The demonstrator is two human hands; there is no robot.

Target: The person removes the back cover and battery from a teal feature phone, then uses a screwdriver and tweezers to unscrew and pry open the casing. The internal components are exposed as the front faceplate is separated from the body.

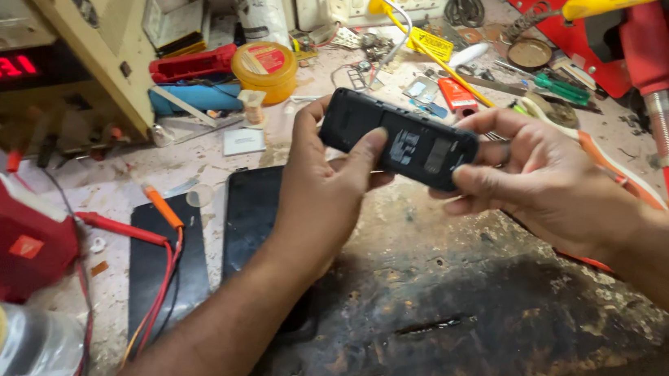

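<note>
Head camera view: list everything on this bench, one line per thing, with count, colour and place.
small phone: one, black, back cover off, held above the bench in both hands
flat phones: two, black, lying side by side on the bench left of centre
test probes: two, orange and red, resting across the left flat phone
round tin: one, yellow with red label, at the back
power supply: one, beige, red digits lit, top left
screwdriver: one, green handle, back right
workbench: one, worn and stained
left hand: gripping the small phone's left end
right hand: gripping its right end
</note>
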